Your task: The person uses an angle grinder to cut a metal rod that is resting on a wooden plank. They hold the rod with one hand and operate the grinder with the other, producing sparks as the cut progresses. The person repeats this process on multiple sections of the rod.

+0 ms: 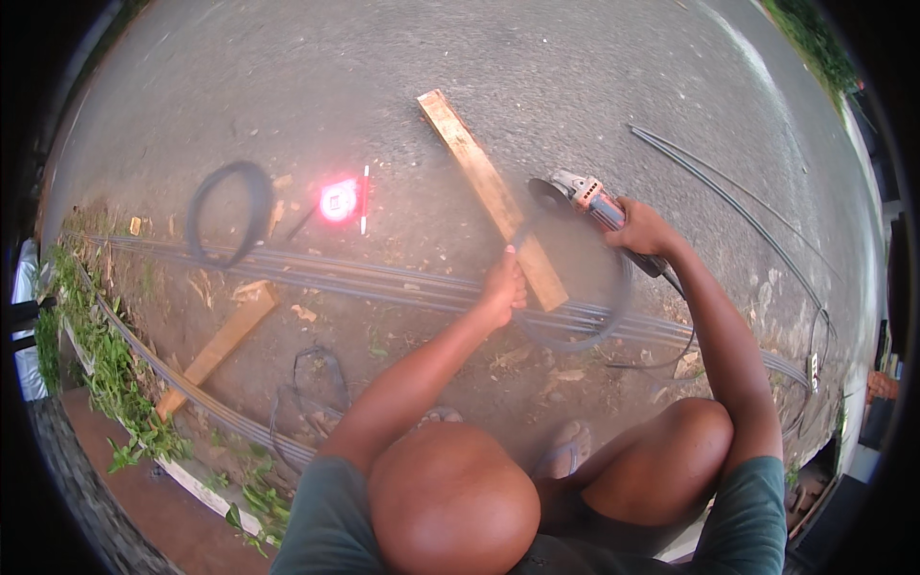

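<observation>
My left hand [505, 287] is closed on the near side of a thin wire coil [628, 287], a grey ring tilted over the wooden plank [474, 168] and the ground rods. In my right hand [640, 232] is an angle grinder [599, 203], gripped round its body. Its dark cutting disc [546, 195] points left and lies close to the coil's top edge; whether they touch I cannot tell. A black cord [678, 286] runs from the grinder's rear toward the ground. Blur softens the coil's outline.
Long steel rods [383, 276] cross the ground in front of my feet. Left lie another wire coil [196, 216], a glowing pink round object [338, 201], a thin white-and-red stick [365, 199] and a second plank [220, 350]. More rods [738, 206] lie right; weeds [125, 374] line the left edge.
</observation>
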Available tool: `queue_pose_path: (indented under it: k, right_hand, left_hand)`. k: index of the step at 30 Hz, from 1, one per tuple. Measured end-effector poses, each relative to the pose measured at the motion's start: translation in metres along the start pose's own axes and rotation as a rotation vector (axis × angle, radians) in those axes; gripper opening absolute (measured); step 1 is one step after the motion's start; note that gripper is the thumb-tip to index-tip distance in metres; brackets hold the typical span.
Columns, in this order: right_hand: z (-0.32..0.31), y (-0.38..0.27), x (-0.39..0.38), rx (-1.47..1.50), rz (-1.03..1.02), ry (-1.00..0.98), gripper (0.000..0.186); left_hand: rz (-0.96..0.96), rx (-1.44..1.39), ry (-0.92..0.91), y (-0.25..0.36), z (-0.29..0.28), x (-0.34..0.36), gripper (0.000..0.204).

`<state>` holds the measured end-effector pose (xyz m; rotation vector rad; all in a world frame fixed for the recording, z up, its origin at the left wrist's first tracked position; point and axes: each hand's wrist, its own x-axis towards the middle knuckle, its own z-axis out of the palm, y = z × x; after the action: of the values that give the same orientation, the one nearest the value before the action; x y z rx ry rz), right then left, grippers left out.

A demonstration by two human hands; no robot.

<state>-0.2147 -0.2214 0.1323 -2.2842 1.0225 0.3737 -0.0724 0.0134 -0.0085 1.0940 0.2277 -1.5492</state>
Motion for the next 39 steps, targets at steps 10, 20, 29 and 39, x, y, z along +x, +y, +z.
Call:
queue_pose_path:
  k: [10,20,29,39]
  right_hand:
    - [0.001,0.006,0.001,0.024,-0.012,-0.029,0.069]
    - [-0.004,0.014,0.006,0.033,-0.013,-0.087,0.072]
    - [-0.004,0.009,0.008,-0.014,-0.002,-0.077,0.072]
    - [-0.028,0.065,-0.022,0.435,0.046,-0.049,0.062]
  left_hand:
    - [-0.001,0.011,0.012,-0.001,-0.005,0.002,0.056]
    - [-0.018,0.014,0.028,-0.001,-0.008,0.007,0.057]
    - [-0.004,0.054,0.077,-0.002,-0.009,0.009,0.058]
    - [-0.041,-0.056,0.065,-0.006,-0.017,0.000,0.061]
